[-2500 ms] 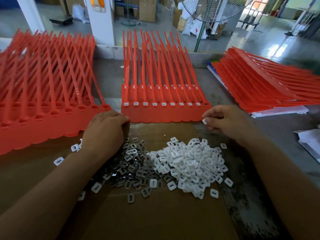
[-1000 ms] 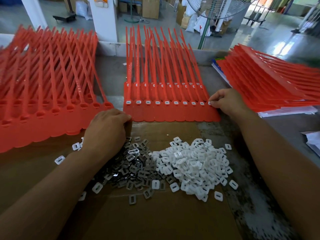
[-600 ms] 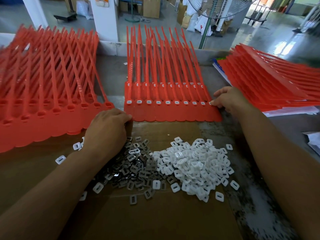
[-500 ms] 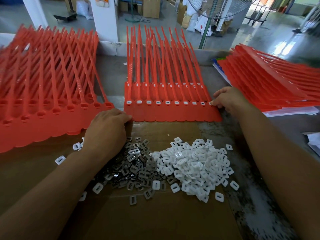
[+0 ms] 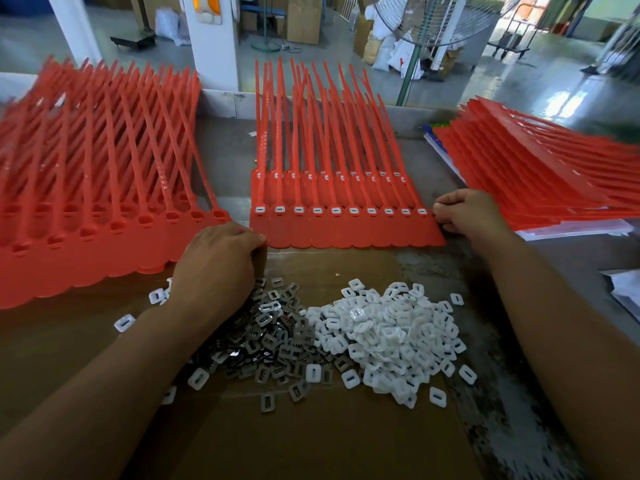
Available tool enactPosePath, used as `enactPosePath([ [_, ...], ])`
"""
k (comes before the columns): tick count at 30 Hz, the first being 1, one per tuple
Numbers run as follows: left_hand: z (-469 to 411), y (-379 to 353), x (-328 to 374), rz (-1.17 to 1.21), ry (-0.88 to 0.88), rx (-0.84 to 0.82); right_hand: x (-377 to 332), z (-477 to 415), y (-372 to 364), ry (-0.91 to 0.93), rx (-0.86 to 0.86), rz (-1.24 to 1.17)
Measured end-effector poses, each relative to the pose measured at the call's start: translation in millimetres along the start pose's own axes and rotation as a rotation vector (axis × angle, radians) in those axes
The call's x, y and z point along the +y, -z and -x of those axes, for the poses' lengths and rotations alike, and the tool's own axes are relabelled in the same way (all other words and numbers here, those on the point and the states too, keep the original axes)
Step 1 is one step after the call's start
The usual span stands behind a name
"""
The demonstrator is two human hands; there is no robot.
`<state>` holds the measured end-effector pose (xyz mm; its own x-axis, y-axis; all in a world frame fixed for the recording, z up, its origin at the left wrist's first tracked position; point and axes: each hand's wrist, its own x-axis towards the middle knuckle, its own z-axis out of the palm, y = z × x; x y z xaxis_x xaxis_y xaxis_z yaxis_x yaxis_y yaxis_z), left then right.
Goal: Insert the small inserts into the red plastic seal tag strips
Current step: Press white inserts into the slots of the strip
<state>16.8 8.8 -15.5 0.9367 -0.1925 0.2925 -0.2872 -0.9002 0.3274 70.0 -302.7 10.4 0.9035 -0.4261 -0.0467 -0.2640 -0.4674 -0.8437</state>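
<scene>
A sheet of joined red seal tag strips (image 5: 346,232) lies in the middle on top of others, its row of sockets filled with white inserts (image 5: 334,211). My right hand (image 5: 465,213) is at the sheet's right end, fingers curled, pinching its edge beside the last socket. My left hand (image 5: 220,265) rests curled at the sheet's front left corner, over a heap of grey metal inserts (image 5: 277,337); its fingertips are hidden. A heap of loose white inserts (image 5: 388,336) lies in front on brown cardboard (image 5: 311,438).
A big fanned stack of red strips with empty sockets (image 5: 86,209) fills the left side. Another red stack (image 5: 536,174) lies on papers at the right. White paper (image 5: 623,292) is at the right edge. A standing fan (image 5: 415,57) is beyond the bench.
My right hand carried a white insert from near the heap up to the right end of the middle sheet and has stayed there for the last second. My left hand has not moved.
</scene>
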Motion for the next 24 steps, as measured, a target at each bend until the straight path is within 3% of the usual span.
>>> enactPosePath([
  [12, -1.0, 0.2, -1.4, 0.004, -0.02, 0.018, -8.1, 29.8, 12.5, -0.059, -0.242, 0.161],
  [17, -0.6, 0.1, -1.2, -0.015, -0.059, 0.017, -0.8, 29.7, 11.7, 0.114, -0.237, 0.299],
  [24, -1.5, -2.4, -0.7, -0.048, -0.006, -0.017, 3.4, 31.0, 3.9, 0.184, -0.236, 0.21],
])
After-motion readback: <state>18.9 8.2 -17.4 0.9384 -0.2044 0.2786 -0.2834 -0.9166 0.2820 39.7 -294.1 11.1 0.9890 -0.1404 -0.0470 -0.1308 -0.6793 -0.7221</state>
